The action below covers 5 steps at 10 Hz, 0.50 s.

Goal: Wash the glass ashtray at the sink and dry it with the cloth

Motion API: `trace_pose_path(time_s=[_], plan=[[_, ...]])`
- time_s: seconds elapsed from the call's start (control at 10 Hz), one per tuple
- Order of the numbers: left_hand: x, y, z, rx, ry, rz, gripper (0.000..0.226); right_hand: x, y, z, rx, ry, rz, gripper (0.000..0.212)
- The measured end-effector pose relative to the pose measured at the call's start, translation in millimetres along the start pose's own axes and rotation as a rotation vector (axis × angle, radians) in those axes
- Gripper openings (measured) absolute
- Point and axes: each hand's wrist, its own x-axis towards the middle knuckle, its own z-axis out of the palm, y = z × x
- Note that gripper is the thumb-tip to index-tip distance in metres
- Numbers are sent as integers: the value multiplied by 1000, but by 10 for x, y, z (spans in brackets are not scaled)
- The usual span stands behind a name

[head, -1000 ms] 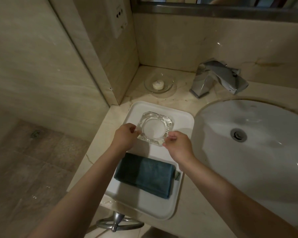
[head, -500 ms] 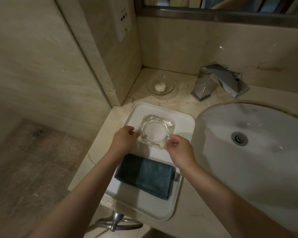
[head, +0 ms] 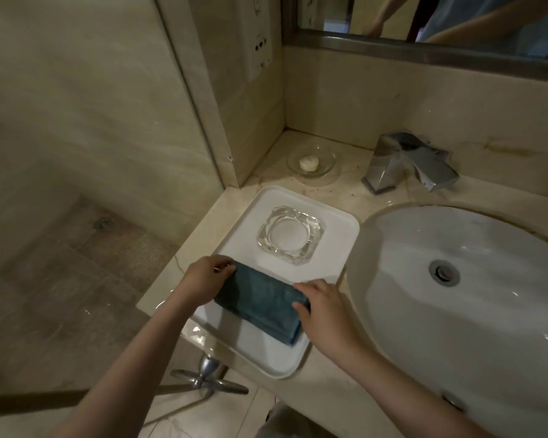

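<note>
Both hands rest on the folded cloth (head: pixel 260 300), left hand (head: pixel 204 279) curled at its far-left end, right hand (head: pixel 321 306) pinching its near-right end, while the glass ashtray (head: pixel 291 234) sits untouched just beyond on the tray (head: pixel 336 222), roughly equidistant from both.

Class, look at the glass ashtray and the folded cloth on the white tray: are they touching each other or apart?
Apart. The head view shows a strip of bare white tray between the glass ashtray and the cloth's far edge.

Marble counter (head: pixel 326 403) w/ white tray (head: pixel 339 226), soap dish (head: pixel 325 162), faucet (head: pixel 408 162)
</note>
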Motion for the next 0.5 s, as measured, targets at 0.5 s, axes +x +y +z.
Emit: trace_pose_path(time_s=[0.5], plan=[[142,-76,72,-197,157,12,31,8,18,83,170,194,45,32]])
